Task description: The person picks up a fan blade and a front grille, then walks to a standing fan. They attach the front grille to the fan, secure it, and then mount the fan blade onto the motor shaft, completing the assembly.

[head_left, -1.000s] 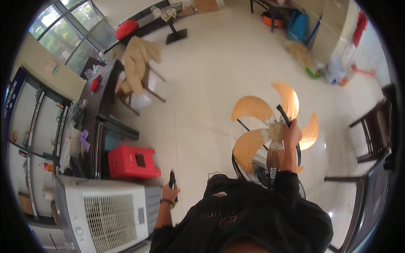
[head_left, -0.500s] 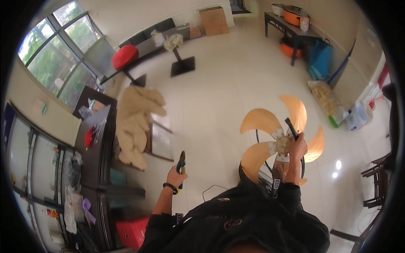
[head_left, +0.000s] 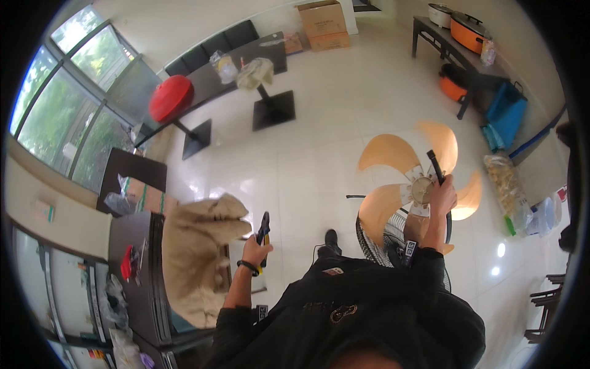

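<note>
Carrying: fan (head_left: 423,189), right of the body, over the tiled floor (head_left: 307,166); can't tell if its base touches down. Orange blades bare toward the camera, black wire cage (head_left: 375,241) below and behind them.
Right hand (head_left: 442,195): fingers clenched round a black bar (head_left: 434,165) beside the hub; the bar looks like part of the fan frame. Same grip as a second ago, fan about the same spot relative to the body.
Left hand (head_left: 253,251): fingers wrapped on pliers (head_left: 265,230), nose pointing away from the body. Sits farther out than a second ago. Pliers well apart from fan.
Tan cloth (head_left: 203,240): much closer now, just left of the left hand in view; was well ahead before.
Shoe (head_left: 332,240): now visible between the hands.
Cooler and red stool: dropped out of view at lower left.
Left counter (head_left: 132,230): slid down the view, red item (head_left: 127,264) on top.
Far room: cardboard box (head_left: 322,24) and orange pot (head_left: 468,32) now fully in view; blue bag (head_left: 507,114) shifted right and lower.
Meaning: my read, person is walking forward with fan and pliers together; room moved, grips didn't. No tool work on the fan right now.
</note>
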